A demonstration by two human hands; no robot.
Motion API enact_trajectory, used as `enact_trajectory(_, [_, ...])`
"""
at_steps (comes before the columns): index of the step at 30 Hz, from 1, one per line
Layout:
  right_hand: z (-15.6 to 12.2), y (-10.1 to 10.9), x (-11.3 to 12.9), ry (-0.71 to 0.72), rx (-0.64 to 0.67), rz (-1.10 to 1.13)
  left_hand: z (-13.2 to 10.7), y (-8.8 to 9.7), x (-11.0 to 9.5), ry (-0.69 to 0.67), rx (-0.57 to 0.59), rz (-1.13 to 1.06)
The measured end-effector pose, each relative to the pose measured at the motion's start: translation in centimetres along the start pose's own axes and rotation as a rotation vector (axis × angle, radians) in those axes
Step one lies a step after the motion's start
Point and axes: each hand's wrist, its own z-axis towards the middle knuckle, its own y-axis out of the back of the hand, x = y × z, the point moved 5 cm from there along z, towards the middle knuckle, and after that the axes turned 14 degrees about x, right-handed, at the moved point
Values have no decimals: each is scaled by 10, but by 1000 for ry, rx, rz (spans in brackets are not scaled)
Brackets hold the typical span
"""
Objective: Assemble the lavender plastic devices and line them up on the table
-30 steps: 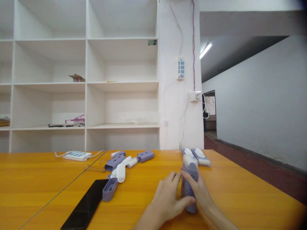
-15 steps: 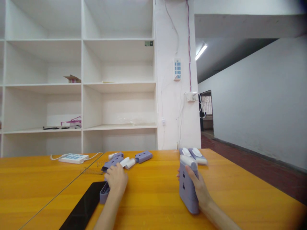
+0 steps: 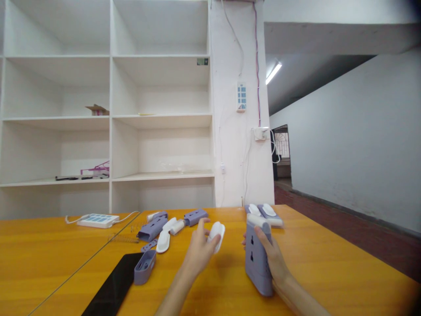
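Between the thumb and fingers of my left hand [image 3: 199,250] is a white oval plastic piece [image 3: 217,237], raised above the table. My right hand [image 3: 275,259] grips a purple rectangular plastic housing [image 3: 258,263] with keyhole slots and a white rounded top, held upright. A gap separates the white piece from the housing. Left of my left hand, another white oval piece [image 3: 163,241] lies beside a purple open cup-shaped part [image 3: 144,267]. Behind these lie a hollow purple housing [image 3: 154,228], a small purple flat part [image 3: 149,245] and a second purple housing [image 3: 196,217].
Two purple units with white oval pieces [image 3: 269,210] lie at the table's back right. A black flat panel [image 3: 113,285] lies at front left, near metal springs [image 3: 123,238]. A white power strip [image 3: 98,220] with a cable sits at back left. White shelves [image 3: 161,175] stand behind the table [image 3: 226,289].
My left hand has moved right from the parts at left and now holds a white oval piece up. My right hand keeps the purple housing in nearly the same place.
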Motion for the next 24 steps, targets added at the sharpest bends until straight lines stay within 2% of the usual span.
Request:
enact_trajectory(1, [1,0,-1,0,10,12,0,-17,-9,-55,67,-287])
enact_trajectory(3, [2,1,0,14,14,27,-3,-48,-27,-135,161,-666])
enact_trajectory(6, [2,5,4,64,-27,6,-11,-74,-42,-205,201,-878])
enact_trajectory(11, [-3,2,9,74,-100,-79,-18,-82,-43,-189,249,-916])
enact_trajectory(16, [-8,-7,14,119,-55,-147,-19,-80,-48,-231,308,-859])
enact_trajectory(20, [-10,-7,14,120,-72,-172,-18,-81,-51,-245,326,-830])
enact_trajectory(24, [-12,-12,19,159,-36,-206,-19,-80,-52,-237,303,-810])
